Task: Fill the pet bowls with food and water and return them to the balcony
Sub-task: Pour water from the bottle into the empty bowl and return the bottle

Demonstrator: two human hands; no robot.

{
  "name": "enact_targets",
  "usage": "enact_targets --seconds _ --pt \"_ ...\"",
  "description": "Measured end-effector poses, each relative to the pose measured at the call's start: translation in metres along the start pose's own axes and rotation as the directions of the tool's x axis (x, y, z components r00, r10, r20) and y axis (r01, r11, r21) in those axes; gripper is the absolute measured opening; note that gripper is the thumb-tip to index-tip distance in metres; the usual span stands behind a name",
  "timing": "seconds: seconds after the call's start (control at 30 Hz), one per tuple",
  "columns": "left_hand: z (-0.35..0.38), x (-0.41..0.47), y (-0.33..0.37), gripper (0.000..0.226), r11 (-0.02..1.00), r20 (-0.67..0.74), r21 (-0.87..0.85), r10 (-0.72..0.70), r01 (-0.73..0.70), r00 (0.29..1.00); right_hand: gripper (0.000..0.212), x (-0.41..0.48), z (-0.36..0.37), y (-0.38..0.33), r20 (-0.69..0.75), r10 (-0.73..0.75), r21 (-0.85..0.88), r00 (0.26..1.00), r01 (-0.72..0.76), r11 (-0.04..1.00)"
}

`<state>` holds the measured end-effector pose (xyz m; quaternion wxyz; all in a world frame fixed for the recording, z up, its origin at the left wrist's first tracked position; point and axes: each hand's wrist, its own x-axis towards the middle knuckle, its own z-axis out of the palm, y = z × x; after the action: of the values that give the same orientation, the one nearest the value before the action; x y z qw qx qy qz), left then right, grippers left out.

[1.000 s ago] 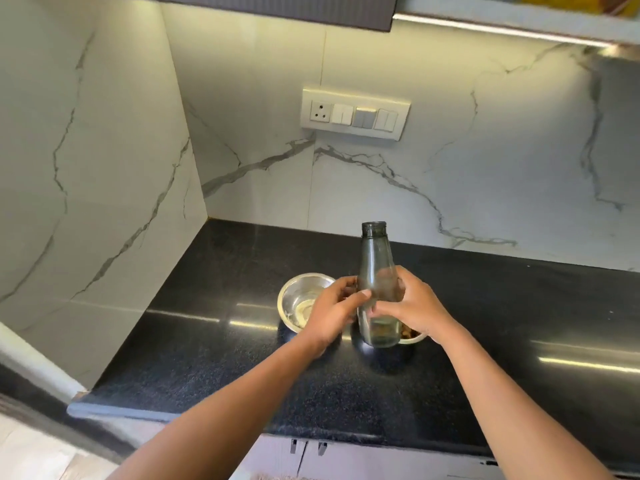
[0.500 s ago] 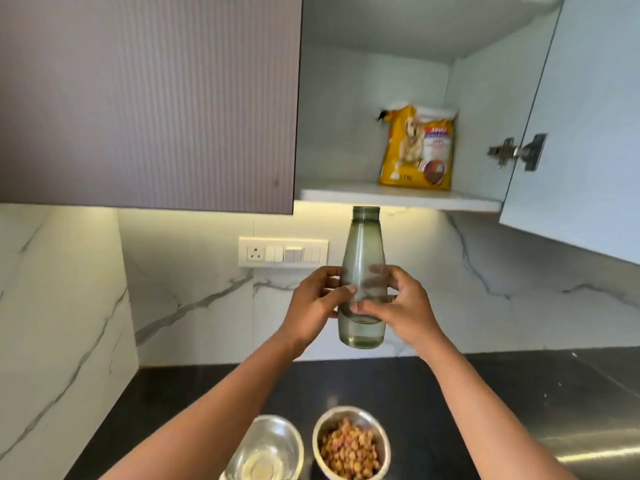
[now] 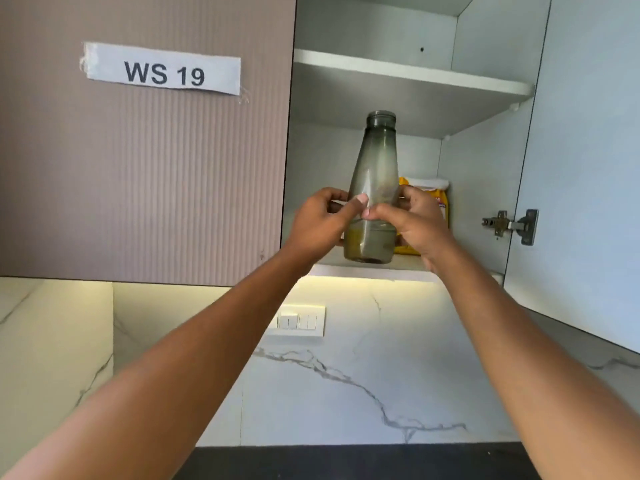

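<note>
A smoky green glass bottle point(image 3: 375, 168) with no cap stands upright in front of the open wall cabinet, its base just above the lower shelf point(image 3: 367, 270). My left hand point(image 3: 320, 225) grips its lower left side and my right hand point(image 3: 412, 223) grips its lower right side. A little liquid sits at the bottom of the bottle. Behind the bottle and my right hand, a yellow pet food bag point(image 3: 434, 199) stands on the same shelf, mostly hidden. The two pet bowls are out of view.
The open cabinet door point(image 3: 588, 168) with its hinge point(image 3: 510, 225) hangs at the right. A closed ribbed door labelled WS 19 point(image 3: 162, 72) is at the left. An upper shelf point(image 3: 408, 72) is above. A switch plate point(image 3: 301, 320) is on the marble wall; the black counter edge point(image 3: 346, 460) runs along the bottom.
Both hands lifted the bottle from the counter between the bowls up to the cabinet's lower shelf. The view tilted up, so the bowls dropped out of sight.
</note>
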<state>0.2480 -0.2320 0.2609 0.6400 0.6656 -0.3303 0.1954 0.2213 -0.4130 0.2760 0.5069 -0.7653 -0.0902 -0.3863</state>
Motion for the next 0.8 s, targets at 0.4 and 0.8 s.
enact_targets --seconds 0.4,0.8 --pt "0.038 0.089 -0.07 0.025 0.918 -0.189 0.226 -0.288 0.327 0.939 0.072 0.101 0.048 0.077 0.135 0.11 -0.109 0.985 -0.095 0.989" --pt "0.042 0.127 -0.089 0.03 0.822 -0.292 0.348 -0.363 0.451 0.885 0.083 0.147 0.074 0.102 0.236 0.235 -0.233 0.943 -0.18 0.956"
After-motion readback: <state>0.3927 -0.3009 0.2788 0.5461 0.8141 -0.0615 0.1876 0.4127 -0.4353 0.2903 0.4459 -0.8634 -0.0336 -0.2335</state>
